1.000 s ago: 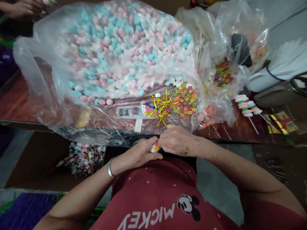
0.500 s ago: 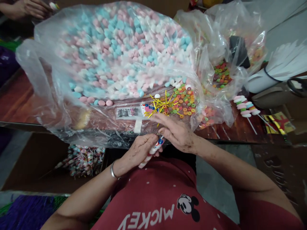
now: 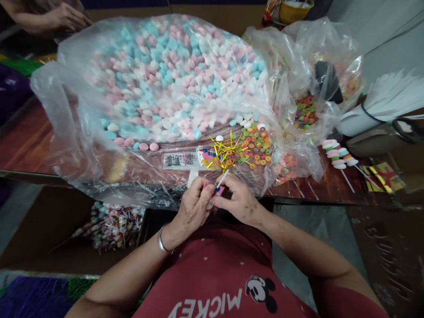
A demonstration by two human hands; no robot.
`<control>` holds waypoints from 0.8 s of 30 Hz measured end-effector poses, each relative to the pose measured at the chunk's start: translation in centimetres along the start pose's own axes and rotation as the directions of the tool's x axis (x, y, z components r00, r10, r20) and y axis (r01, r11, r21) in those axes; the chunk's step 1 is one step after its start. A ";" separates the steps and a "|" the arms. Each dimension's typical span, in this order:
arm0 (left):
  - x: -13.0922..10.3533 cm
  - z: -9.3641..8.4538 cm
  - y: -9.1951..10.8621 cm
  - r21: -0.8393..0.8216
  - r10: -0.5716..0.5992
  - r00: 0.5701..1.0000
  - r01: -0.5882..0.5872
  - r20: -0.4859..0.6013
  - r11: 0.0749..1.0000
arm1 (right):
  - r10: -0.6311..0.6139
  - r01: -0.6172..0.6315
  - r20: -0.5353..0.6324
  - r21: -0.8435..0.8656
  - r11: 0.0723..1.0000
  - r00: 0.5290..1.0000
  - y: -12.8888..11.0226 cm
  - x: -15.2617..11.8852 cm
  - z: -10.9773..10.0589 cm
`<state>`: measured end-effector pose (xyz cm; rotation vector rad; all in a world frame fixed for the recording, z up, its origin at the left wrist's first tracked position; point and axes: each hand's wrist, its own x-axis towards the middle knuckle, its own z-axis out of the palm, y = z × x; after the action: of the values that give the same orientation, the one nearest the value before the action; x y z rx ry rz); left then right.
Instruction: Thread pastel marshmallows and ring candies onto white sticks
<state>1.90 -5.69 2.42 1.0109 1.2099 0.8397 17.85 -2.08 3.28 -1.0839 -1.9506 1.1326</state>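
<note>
My left hand [image 3: 194, 201] is closed around a candy skewer in a printed clear wrapper [image 3: 218, 191], held just in front of the table edge. Its white stick [image 3: 223, 178] points up and away from me between my hands. My right hand [image 3: 241, 198] is closed against the wrapper's neck near the stick; what its fingertips pinch is hidden. Just beyond my hands lies a loose heap of gold twist ties [image 3: 230, 150]. Beside it are a flat printed wrapper [image 3: 179, 160] and small coloured candy rings [image 3: 256, 143].
A large clear bag of pink, blue and white candies [image 3: 172, 75] fills the table. Marshmallow skewers [image 3: 338, 154] lie at right, near a container of white sticks [image 3: 354, 119]. A carton [image 3: 43, 225] below left holds finished skewers [image 3: 114, 225]. Another person's hand [image 3: 68, 17] shows at upper left.
My right hand has moved from the gold twist ties back to the skewer and closed at its neck. The skewer has turned, so its stick now shows upward.
</note>
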 end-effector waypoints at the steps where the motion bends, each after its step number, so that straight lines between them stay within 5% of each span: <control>1: 0.0 0.2 -0.1 -0.050 -0.005 1.000 0.006 0.009 0.999 | 0.012 -0.012 -0.013 0.046 0.999 1.000 0.1 -0.2 0.4; 7: -0.2 0.2 -0.5 -0.378 0.014 0.989 0.043 0.145 0.925 | 0.203 -0.201 0.041 0.432 0.879 0.978 0.8 -1.0 1.2; 12: 0.2 -1.0 -0.2 -0.439 -0.107 0.968 0.200 0.228 0.876 | 0.021 -0.068 0.097 0.513 0.856 0.995 1.7 -0.9 0.5; 17: 1.2 -2.2 0.0 -0.350 -0.240 0.797 0.485 0.553 0.802 | -0.313 0.267 0.241 0.207 0.941 0.918 2.3 -0.5 -0.7; 20: 1.4 -2.5 -0.1 -0.362 -0.221 0.780 0.495 0.585 0.790 | -0.426 0.441 0.191 -0.040 0.897 0.884 2.4 -0.6 -0.8; 24: 1.2 -3.1 0.2 -0.243 -0.236 0.771 0.449 0.591 0.860 | -0.427 0.462 0.186 -0.237 0.855 0.885 2.2 -1.2 -0.4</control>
<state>-0.90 -3.96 2.07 0.6120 0.6712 0.4091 19.46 -2.32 1.34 -0.6383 -2.3535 0.7008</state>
